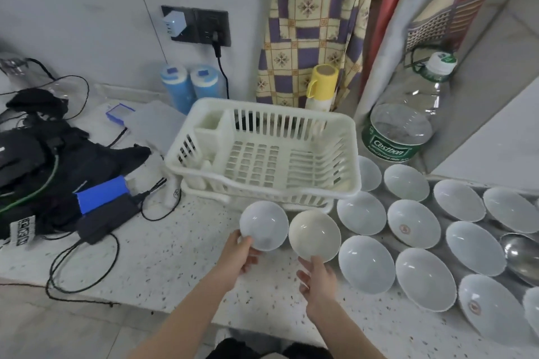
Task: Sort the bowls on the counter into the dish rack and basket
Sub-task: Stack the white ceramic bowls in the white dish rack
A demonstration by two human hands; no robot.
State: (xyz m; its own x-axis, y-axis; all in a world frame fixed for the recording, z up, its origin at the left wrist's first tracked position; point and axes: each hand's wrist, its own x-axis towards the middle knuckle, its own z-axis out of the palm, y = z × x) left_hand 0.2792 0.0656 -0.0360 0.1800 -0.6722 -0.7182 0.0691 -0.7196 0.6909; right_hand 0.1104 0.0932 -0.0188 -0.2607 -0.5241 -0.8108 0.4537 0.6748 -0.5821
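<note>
We have a bowl in each hand, both lifted just in front of the white slotted plastic dish rack (262,151), which sits on the speckled white stone counter (163,251) with its open top facing us. Our left hand (240,253) pinches the near rim of a small pale blue-white bowl (264,224), thumb over the edge and fingers curled beneath, so the bowl tips its hollow toward us. Our right hand (316,274) holds a cream-coloured bowl of similar size (315,234) the same way, by its near edge, and the two bowls hang side by side, almost touching. Gripping at the rim, we judge, leaves the far side of each bowl free to go down into the rack first. The different tints may be the reason we hold them apart, one colour for the rack and one for the basket, though we cannot see any separate basket from here. The rack is bare inside, so the sorting looks barely begun. The remaining white bowls (361,213) lie upright in loose rows to our right, well within reach, beside a steel ladle (522,253) and in front of a large clear water bottle (408,116).
</note>
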